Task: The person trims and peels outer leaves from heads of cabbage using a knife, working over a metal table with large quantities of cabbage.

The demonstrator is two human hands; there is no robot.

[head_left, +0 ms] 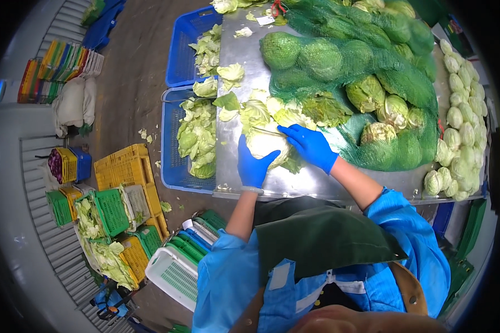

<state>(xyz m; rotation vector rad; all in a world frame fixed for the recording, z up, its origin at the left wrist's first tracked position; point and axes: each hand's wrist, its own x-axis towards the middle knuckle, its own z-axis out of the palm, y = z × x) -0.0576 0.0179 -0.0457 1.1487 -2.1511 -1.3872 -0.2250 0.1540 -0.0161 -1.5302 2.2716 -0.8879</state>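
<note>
A pale, trimmed cabbage (268, 145) sits at the front of the metal table (239, 180). My left hand (254, 164), in a blue glove, cups its left and near side with thumb and fingers curved round it. At its upper right is my right hand (310, 145), also blue-gloved, fingers closed together. From those fingertips a thin, dark-edged, blade-like tool (268, 131) reaches across the top of the cabbage; its handle is hidden. Loose cabbage leaves (255, 112) lie just beyond both hands.
Green net sacks (322, 58) of cabbages cover the table's far middle and right. Unbagged cabbages (391, 108) spill from one. Pale trimmed cabbages (461, 127) are piled along the right edge. Two blue crates (169, 166) with leaves adjoin the left edge. Stacked crates (114, 213) stand lower left.
</note>
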